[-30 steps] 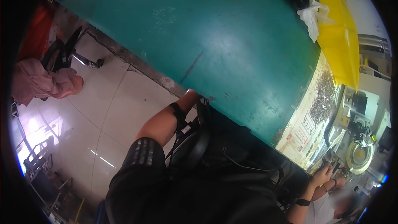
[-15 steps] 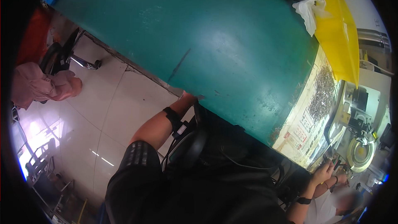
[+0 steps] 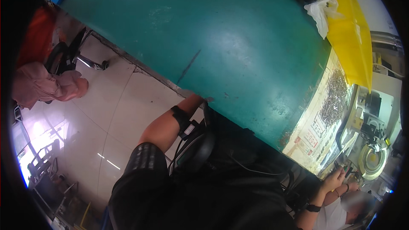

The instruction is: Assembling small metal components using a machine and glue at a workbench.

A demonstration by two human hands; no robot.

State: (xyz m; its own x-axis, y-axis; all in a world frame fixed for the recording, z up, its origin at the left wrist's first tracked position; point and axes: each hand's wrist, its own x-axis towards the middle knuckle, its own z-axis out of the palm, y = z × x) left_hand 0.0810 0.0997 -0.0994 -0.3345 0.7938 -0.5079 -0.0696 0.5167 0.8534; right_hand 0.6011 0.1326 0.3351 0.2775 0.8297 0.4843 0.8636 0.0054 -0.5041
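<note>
My left forearm (image 3: 164, 130) reaches up to the near edge of the green tabletop (image 3: 238, 55). A black wrist strap with a small box-shaped device (image 3: 187, 130) is worn round the wrist. Of my left hand (image 3: 195, 101) only the wrist end shows; the fingers are hidden at or below the table edge, so what they touch cannot be made out. My right hand is out of sight. In front of my black clothing lies a dark rounded object (image 3: 200, 150); its kind is unclear. A thin black cable (image 3: 255, 171) runs across to the right.
At the table's right end are a yellow tray-like piece (image 3: 350, 38), white plastic (image 3: 319, 10) and a heap of thin metal bits (image 3: 335, 98) on printed paper. A co-worker's hand (image 3: 334, 180) works beyond the corner, near a machine (image 3: 374, 157). A wheeled chair (image 3: 64, 59) stands left.
The table and my left forearm appear slightly farther right in the picture, as if my head has turned a little. Nothing is visibly picked up or let go.
</note>
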